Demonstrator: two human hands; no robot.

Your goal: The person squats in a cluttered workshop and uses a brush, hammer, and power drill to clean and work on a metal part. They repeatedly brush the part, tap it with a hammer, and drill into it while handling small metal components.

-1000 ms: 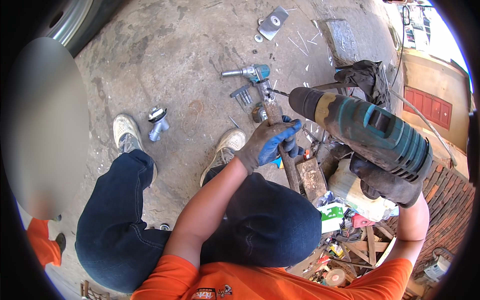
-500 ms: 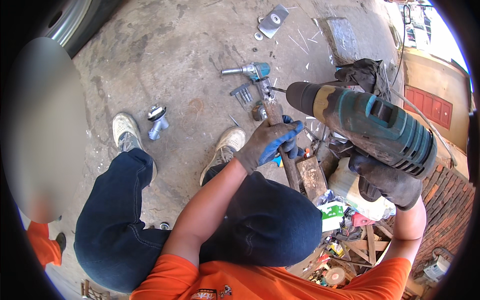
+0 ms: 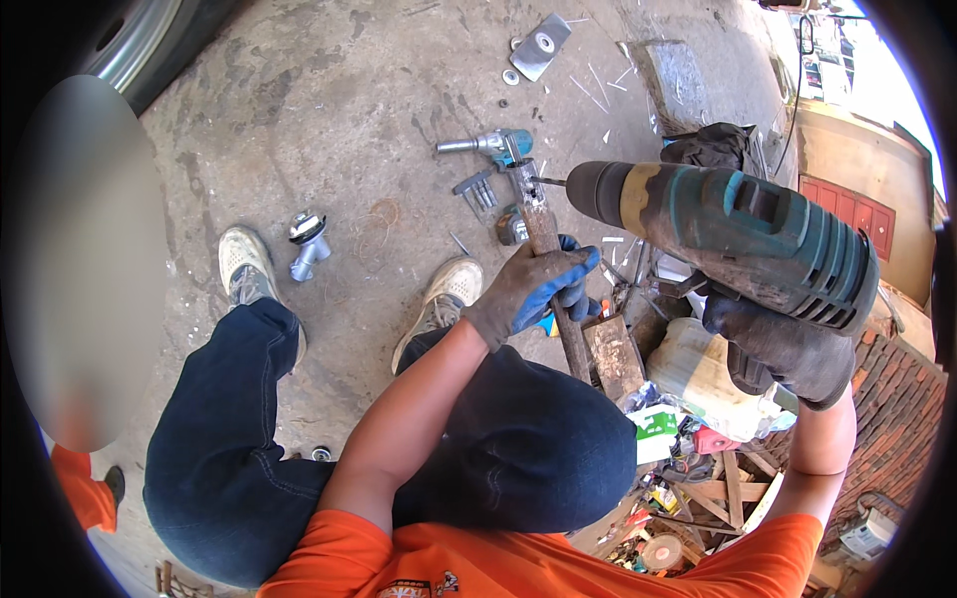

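Note:
In a grey and blue work glove, my left hand point(image 3: 538, 284) is wrapped round a long wooden handle point(image 3: 572, 344) with a metal-clad end point(image 3: 523, 179). My right hand point(image 3: 788, 349), in a dark grey glove, grips a teal and black power drill point(image 3: 748, 239) by its handle. The thin drill bit point(image 3: 548, 181) points left, its tip at the metal-clad end; whether it has entered the metal I cannot tell. Just beyond that end, a teal impact wrench point(image 3: 510, 145) with a long socket lies on the floor, near a dark battery pack point(image 3: 512, 225) and several small metal pieces point(image 3: 477, 188).
A silver metal fitting point(image 3: 308, 244) lies between my shoes. A flat blade with a washer point(image 3: 542, 46) is farther off. Wooden blocks point(image 3: 614, 356), a white sack point(image 3: 698, 369) and mixed scrap crowd my right side, before a brick wall point(image 3: 897, 439). Someone in orange point(image 3: 82, 488) is at left.
The drill's rear end and my right hand have risen slightly and moved right, so the drill sits more level. The bit's tip stays at the metal-clad end. My left hand keeps its grip.

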